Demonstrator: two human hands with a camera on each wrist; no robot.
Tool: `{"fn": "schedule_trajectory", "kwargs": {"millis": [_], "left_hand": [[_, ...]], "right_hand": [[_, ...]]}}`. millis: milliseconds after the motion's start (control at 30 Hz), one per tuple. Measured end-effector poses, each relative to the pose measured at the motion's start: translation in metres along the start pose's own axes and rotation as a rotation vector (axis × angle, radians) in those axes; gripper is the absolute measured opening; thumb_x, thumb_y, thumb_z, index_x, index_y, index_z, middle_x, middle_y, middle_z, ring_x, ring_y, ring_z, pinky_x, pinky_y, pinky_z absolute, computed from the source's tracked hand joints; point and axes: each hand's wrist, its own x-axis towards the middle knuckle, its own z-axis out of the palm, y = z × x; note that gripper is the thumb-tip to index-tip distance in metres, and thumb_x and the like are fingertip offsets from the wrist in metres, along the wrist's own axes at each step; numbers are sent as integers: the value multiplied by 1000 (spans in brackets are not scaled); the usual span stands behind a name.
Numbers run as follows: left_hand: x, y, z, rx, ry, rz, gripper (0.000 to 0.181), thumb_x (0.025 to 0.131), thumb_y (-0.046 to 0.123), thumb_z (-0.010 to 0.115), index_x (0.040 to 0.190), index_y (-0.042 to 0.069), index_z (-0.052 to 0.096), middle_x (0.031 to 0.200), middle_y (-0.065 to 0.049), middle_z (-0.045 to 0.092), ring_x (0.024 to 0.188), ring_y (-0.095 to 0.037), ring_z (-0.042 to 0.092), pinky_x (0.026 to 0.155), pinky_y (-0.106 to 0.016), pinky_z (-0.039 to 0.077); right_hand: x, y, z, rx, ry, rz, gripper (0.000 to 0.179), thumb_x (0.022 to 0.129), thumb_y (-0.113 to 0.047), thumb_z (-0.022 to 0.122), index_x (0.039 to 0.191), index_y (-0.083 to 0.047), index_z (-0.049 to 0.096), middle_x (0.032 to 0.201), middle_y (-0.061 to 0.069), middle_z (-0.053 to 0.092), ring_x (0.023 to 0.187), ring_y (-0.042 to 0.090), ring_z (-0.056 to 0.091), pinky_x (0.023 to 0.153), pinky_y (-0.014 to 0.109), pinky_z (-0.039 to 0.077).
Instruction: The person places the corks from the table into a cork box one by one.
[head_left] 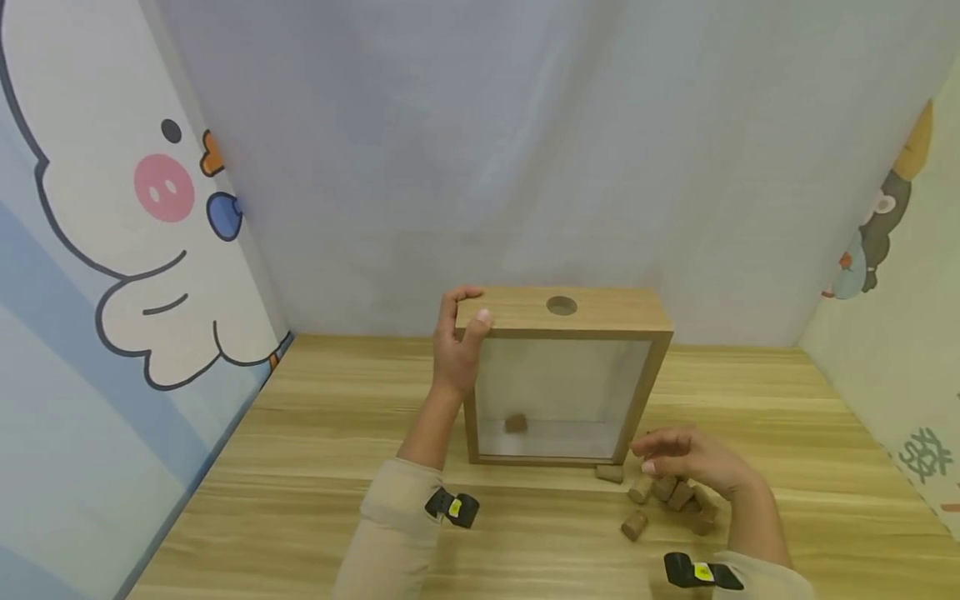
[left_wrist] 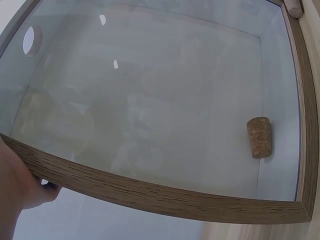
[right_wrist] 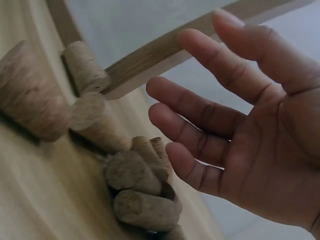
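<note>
A wooden shadow box (head_left: 658,354) with a clear front and a round hole (head_left: 562,306) in its top stands upright on the table. My left hand (head_left: 459,350) grips its top left corner, thumb in front and fingers over the top. One cork (left_wrist: 260,137) lies inside on the box's floor. Beside the box's lower right corner, my right hand (head_left: 697,458) hovers over a pile of corks (head_left: 681,495). In the right wrist view its fingers (right_wrist: 200,107) are relaxed and spread, with nothing between them.
Loose corks lie in front of the box, one cork (head_left: 609,473) close to its bottom edge and another cork (head_left: 634,526) nearer me. A grey curtain (head_left: 420,167) hangs behind the wooden table (head_left: 322,433). Walls with cartoon prints flank both sides.
</note>
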Motion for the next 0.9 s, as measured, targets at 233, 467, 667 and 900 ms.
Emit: {"fn": "schedule_trajectory", "kwargs": {"millis": [233, 467, 667, 900], "left_hand": [[1, 1, -1, 14, 4, -18, 48, 82, 38, 48, 118, 6, 49, 125, -7, 46, 45, -6, 23, 38, -23, 24], [1, 2, -1, 26, 4, -19, 47, 84, 38, 47, 118, 6, 49, 124, -7, 47, 41, -5, 20, 36, -24, 24], [0, 2, 0, 18, 0, -16, 47, 83, 38, 48, 118, 7, 49, 124, -5, 46, 42, -6, 21, 37, -23, 24], [-1, 1, -1, 12, 3, -19, 47, 82, 39, 48, 118, 7, 49, 124, -4, 46, 42, -7, 20, 36, -23, 24]], "right_hand": [[7, 5, 10, -101, -3, -52, 40, 83, -16, 67, 117, 3, 60, 119, 23, 55, 104, 38, 53, 83, 48, 44], [14, 1, 19, -187, -13, -45, 41, 82, -18, 69, 117, 2, 61, 113, 20, 59, 96, 32, 54, 77, 43, 45], [16, 0, 27, -279, 7, 38, 35, 82, -19, 68, 114, -5, 65, 120, 20, 54, 106, 41, 47, 82, 59, 39], [19, 1, 32, -260, 39, 44, 23, 78, -13, 70, 99, -4, 69, 103, 10, 62, 100, 34, 51, 82, 54, 40]]}}
